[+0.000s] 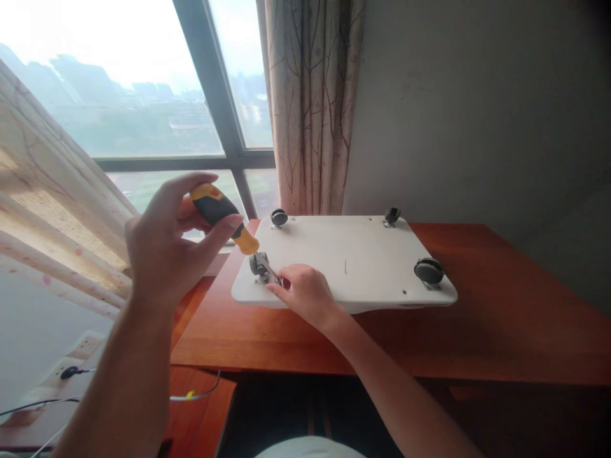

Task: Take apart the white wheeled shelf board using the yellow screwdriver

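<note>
My left hand [167, 235] is raised, its thumb and fingers closed round the yellow and black handle of a screwdriver [217, 207]. The metal shaft slants down to the right. Low over the white board [372, 251], my right hand [305, 289] pinches the shaft's lower end between thumb and forefinger; whether a screw sits there too is hidden. Just left of those fingertips, a grey caster [259, 263] stands wheel-up on its metal plate at the board's near left corner, partly behind the shaft.
The other corners carry casters: far left [279, 217], far right [392, 215] and near right [429, 271]. Beneath the board lies a reddish-brown wooden table [515, 312]. A window, curtains [312, 108] and grey wall stand behind. Cables [200, 395] run at lower left, by a power strip.
</note>
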`<state>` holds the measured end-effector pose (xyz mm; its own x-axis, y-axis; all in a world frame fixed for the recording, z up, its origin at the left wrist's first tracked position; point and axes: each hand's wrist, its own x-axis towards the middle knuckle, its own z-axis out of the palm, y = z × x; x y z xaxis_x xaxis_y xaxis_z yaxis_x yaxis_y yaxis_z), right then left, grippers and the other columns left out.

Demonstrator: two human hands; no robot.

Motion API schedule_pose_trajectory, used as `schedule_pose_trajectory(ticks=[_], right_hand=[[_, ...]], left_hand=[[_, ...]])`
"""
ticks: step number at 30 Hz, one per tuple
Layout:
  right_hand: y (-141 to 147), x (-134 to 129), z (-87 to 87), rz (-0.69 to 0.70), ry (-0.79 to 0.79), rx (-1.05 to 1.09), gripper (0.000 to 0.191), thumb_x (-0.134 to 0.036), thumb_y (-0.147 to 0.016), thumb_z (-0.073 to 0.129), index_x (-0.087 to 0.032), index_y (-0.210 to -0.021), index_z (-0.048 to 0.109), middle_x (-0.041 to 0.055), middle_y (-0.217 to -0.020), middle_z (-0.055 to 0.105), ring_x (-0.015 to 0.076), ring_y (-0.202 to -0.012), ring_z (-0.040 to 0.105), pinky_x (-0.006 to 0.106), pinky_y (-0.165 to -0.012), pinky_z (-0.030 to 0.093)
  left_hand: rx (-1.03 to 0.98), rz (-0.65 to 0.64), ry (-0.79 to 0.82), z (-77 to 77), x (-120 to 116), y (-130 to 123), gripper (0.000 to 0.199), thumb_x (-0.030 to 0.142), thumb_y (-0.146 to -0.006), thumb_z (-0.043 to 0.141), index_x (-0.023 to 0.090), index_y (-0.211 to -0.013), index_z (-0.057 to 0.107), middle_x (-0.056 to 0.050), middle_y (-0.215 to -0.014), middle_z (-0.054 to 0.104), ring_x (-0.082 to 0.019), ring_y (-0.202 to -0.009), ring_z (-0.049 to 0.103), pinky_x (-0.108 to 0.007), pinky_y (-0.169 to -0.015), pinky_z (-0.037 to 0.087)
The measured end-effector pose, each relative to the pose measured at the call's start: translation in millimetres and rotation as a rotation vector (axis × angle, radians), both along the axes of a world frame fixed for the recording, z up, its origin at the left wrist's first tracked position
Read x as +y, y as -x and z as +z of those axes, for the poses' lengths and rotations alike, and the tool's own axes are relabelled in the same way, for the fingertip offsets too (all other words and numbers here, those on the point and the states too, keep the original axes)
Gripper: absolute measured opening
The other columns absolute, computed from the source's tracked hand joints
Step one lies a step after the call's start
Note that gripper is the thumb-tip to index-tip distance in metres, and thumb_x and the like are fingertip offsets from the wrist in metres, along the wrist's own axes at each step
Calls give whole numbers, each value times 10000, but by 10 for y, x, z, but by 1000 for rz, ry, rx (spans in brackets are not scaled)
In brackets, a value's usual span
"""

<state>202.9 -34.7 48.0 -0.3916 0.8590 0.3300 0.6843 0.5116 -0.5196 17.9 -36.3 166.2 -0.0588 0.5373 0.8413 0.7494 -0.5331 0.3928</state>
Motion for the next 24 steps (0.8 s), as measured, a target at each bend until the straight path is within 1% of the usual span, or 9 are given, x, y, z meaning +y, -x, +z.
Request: schedule_pose_trajectory(ticks=[4,8,11,14,15,16,19,22,24], right_hand=[[-73,-22,4,-32,-42,37,183,-310,-955,668,-210,-804,698,19,-844,716,155,-777,615,275,-685,382],[-307,-96,-4,-34,-57,133,129,-223,-944,652,-207,-844,732,28,-844,726,163,-785,633,277,-729,427],[-595,-265,-13,-22,-35,285,120,-181,-937,641,-203,-875,742,21,-820,719,153,-749,630,273,-738,463],[-916,-544,-75,-25,61,417,110,-211,-944,636,-212,-949,745,21,-875,725,153,-776,649,257,-715,502],[-1014,-651,-120,-38,94,443,131,-228,-961,615,-221,-977,745,25,-921,732,157,-821,665,256,-728,515],[-1103,-756,-179,-54,90,468,156,-229,-977,587,-225,-981,743,27,-938,734,162,-860,677,260,-762,524],[-1293,-1025,-444,-107,43,454,179,-212,-993,553,-230,-1019,729,27,-938,724,163,-873,687,267,-789,533],[-1355,-1172,-787,-147,-43,326,169,-177,-981,563,-228,-1040,713,36,-951,726,174,-871,694,283,-797,538],[-1334,-1209,-995,-181,-109,243,154,-158,-976,560,-215,-1031,692,40,-918,722,179,-810,687,293,-748,536]], left_hand=[[-29,-50,-26,-1,-16,-37,578,351,-708,825,331,-1270,691,39,-917,734,-129,-692,689,-256,-707,610],[-101,-95,-60,37,-43,-85,576,357,-698,798,356,-1264,692,25,-980,696,-188,-802,727,-334,-745,637],[-115,-110,-50,37,-49,-94,583,374,-688,790,372,-1262,689,23,-996,686,-212,-836,734,-371,-765,642],[-113,-102,-41,-21,-35,-101,584,364,-684,803,363,-1257,694,31,-960,704,-181,-786,714,-333,-731,630],[-114,-102,-41,-48,-28,-108,578,357,-684,810,355,-1251,698,34,-946,709,-169,-770,705,-316,-718,623],[-116,-107,-40,-75,-20,-118,573,349,-687,815,348,-1248,700,36,-934,713,-160,-758,700,-301,-706,617],[-119,-145,-34,-148,3,-152,565,321,-700,826,330,-1250,695,43,-900,729,-152,-742,712,-265,-662,607],[-95,-156,-10,-208,27,-166,575,303,-715,834,328,-1268,678,49,-882,747,-146,-720,720,-255,-662,611],[-62,-139,-1,-244,41,-161,578,305,-720,840,329,-1272,672,53,-871,754,-137,-698,710,-251,-671,611]])
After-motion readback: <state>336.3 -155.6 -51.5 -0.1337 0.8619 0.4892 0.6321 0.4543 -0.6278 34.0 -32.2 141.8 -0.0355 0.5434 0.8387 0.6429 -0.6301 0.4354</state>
